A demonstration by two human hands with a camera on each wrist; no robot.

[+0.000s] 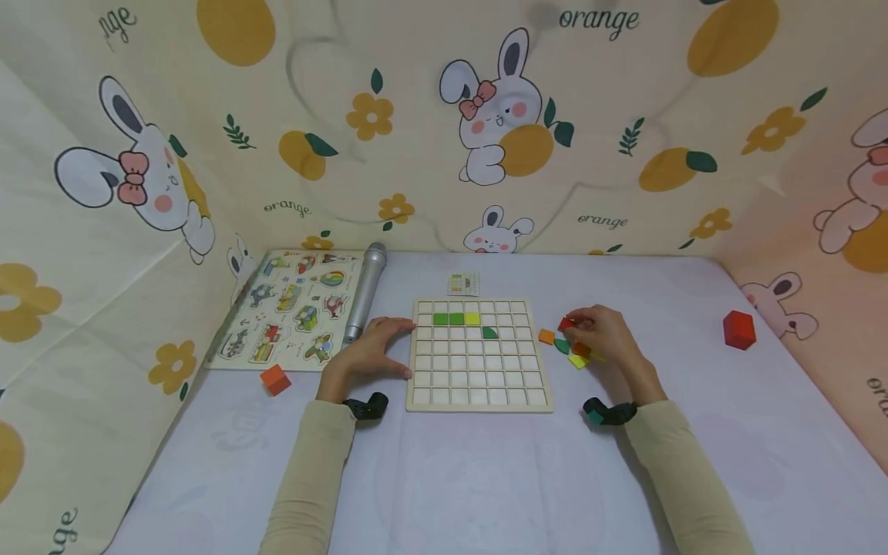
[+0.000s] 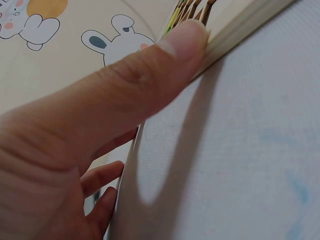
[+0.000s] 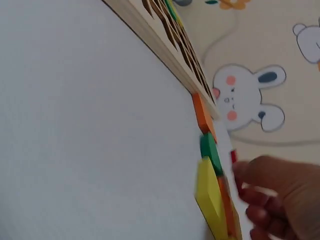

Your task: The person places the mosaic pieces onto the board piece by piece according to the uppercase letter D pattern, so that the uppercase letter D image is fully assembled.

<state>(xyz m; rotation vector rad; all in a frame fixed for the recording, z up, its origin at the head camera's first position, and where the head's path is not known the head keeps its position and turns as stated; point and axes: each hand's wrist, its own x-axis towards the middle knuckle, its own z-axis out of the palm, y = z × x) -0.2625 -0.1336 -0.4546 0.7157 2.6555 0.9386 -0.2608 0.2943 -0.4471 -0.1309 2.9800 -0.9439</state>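
A wooden grid board (image 1: 479,408) lies on the table. In its upper rows sit two green squares (image 1: 449,319), a yellow square (image 1: 472,319) and a green quarter-round piece (image 1: 489,333). My left hand (image 1: 366,353) spans the board's left edge with fingers and thumb spread, the thumb (image 2: 170,55) against the side. Right of the board, my right hand (image 1: 610,336) pinches a red piece (image 1: 566,324) between thumb and fingers, over a small pile. That pile shows an orange square (image 1: 546,337), a green piece (image 3: 211,154) and a yellow piece (image 3: 209,192); my hand partly covers it.
A small pattern card (image 1: 463,284) lies behind the board. To the left are a picture puzzle board (image 1: 280,308), a silver microphone-like stick (image 1: 365,293) and an orange-red cube (image 1: 275,380). A red cube (image 1: 739,330) stands far right. Printed cloth walls (image 1: 416,169) enclose the table.
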